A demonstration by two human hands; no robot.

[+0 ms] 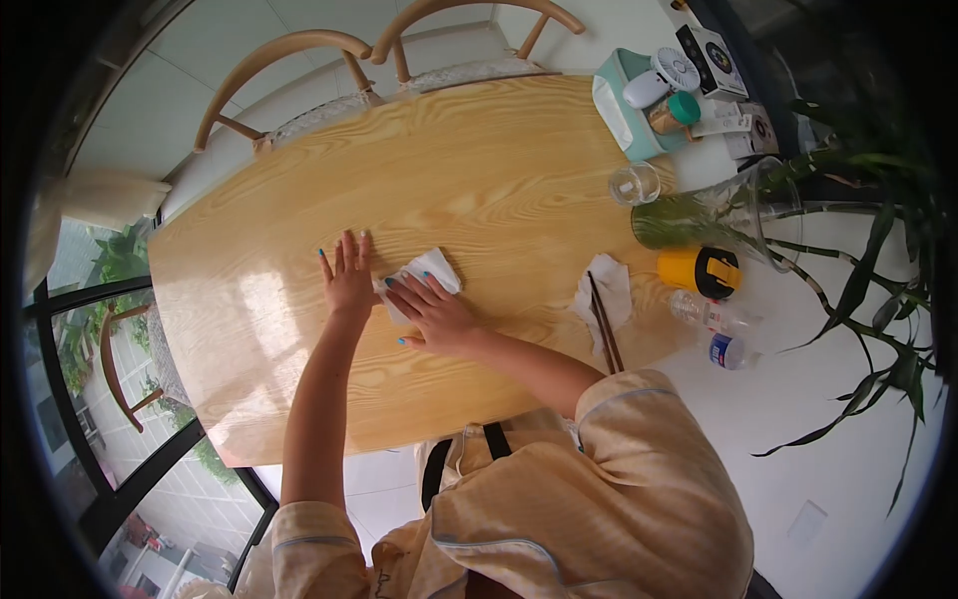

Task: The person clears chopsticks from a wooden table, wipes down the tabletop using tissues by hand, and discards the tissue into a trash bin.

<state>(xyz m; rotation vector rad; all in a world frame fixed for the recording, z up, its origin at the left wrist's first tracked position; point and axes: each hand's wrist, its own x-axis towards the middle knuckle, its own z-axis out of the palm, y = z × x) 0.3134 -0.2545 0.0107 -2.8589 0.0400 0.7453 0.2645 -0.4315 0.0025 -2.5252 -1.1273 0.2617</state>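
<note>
My left hand [348,280] lies flat on the wooden table [499,150], its fingers stretched toward the far side. Just right of it, my right hand [431,309] rests with spread fingers on top of a crumpled white tissue [439,268]. Part of the tissue is hidden beneath that palm. Both hands are close together near the middle of the tabletop, and blue polish shows on several nails.
On the right lie a pair of chopsticks [604,317] on a white napkin [618,283]. Beyond are a yellow cup [689,270], plastic bottles [726,349], a glass jar [635,184], a plant vase [689,217] and a teal tissue box [627,75]. Chairs [284,45] stand behind.
</note>
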